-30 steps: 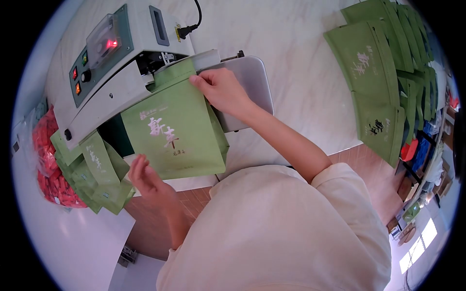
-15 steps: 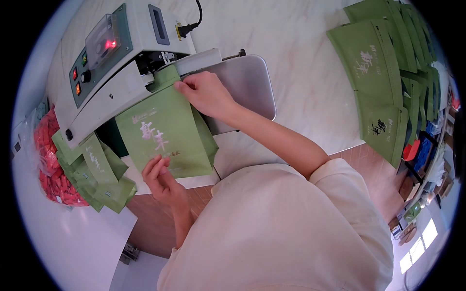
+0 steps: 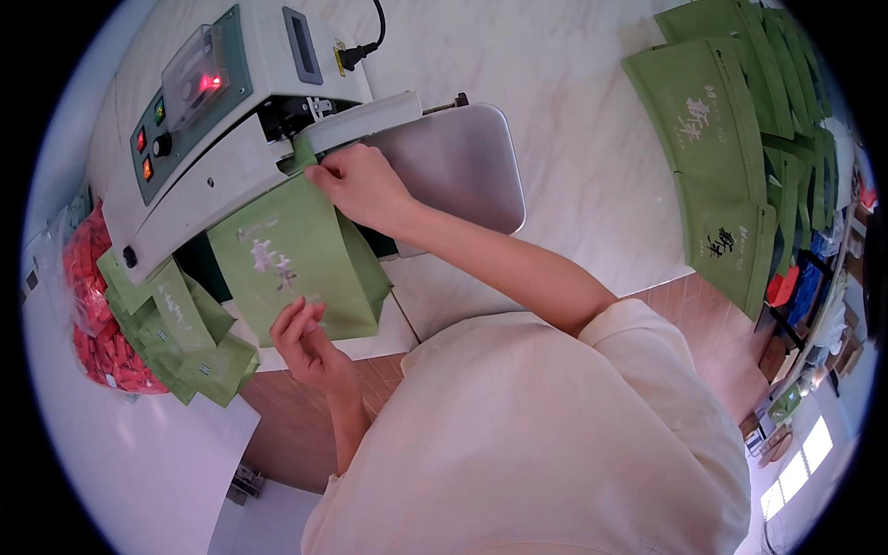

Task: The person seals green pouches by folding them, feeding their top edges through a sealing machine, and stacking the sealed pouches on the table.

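A green pouch bag with silvery characters hangs along the front of a band sealing machine, its top edge inside the machine's slot. With thumb and fingers closed, my right hand grips the bag's upper right corner beside the machine. My left hand is in front of the bag's lower edge, fingers loosely bent and holding nothing. Whether its fingertips touch the bag I cannot tell.
Several green pouches lie at the machine's left end, beside a clear bag of red packets. A metal plate adjoins the machine on the right. More green pouches are stacked at the table's right side.
The green bag has shifted left along the machine, and its top edge has gone further into the slot. My right hand has moved left with it; my left hand has stayed put.
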### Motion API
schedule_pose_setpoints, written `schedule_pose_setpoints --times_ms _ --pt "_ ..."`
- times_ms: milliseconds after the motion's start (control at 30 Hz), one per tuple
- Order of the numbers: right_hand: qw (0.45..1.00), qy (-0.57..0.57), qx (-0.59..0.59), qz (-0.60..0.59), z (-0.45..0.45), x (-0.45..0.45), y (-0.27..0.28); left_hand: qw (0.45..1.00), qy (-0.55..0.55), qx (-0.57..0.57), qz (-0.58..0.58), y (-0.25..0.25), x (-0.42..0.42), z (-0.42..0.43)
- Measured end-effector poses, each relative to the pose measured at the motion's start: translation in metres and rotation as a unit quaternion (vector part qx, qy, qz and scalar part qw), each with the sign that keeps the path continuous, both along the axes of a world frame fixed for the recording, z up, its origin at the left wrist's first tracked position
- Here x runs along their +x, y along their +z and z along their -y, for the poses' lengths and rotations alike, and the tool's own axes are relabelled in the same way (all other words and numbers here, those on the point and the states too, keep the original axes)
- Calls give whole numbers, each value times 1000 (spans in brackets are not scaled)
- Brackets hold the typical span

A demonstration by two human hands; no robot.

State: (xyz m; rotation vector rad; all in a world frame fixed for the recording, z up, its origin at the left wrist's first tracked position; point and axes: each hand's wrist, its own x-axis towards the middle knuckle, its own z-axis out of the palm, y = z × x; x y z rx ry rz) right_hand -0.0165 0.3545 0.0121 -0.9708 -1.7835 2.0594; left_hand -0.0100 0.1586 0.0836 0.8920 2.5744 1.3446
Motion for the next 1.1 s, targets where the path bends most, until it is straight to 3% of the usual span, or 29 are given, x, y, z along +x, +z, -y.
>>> schedule_pose_setpoints --times_ms 400,467,500,600,633,700,733,767,800,833,900,967,1100 --pt "998 -28 52 -3 27 -27 -12 1000 8 1 -1 3 5 15" --pt "993 -17 114 2 25 -26 -18 1000 1 25 7 5 8 15" --pt "991 41 106 76 13 -20 -7 1000 14 13 9 9 8 15" --pt "953 57 270 123 -33 36 37 999 9 30 -17 11 6 17" --pt "939 -20 327 104 -55 66 41 999 3 48 -3 8 5 19" --pt "869 -197 436 124 -112 133 47 997 2 72 -16 3 7 24" --pt "754 -220 588 196 -148 175 54 997 8 82 -9 5 12 22" --pt "703 -241 588 319 -180 216 57 997 5 79 -8 7 16 21" --pt "576 -223 696 365 -193 250 81 997 3 76 -9 9 20 20" --pt "558 -228 637 480 -209 280 83 997 11 81 -8 10 23 21" --pt "568 -138 554 592 -227 333 76 993 -13 115 26 8 28 21" --pt "653 -56 424 625 -245 358 61 993 -39 113 -11 8 32 18" --pt "631 -37 547 548 -210 321 72 986 -117 99 -57 24 37 3"
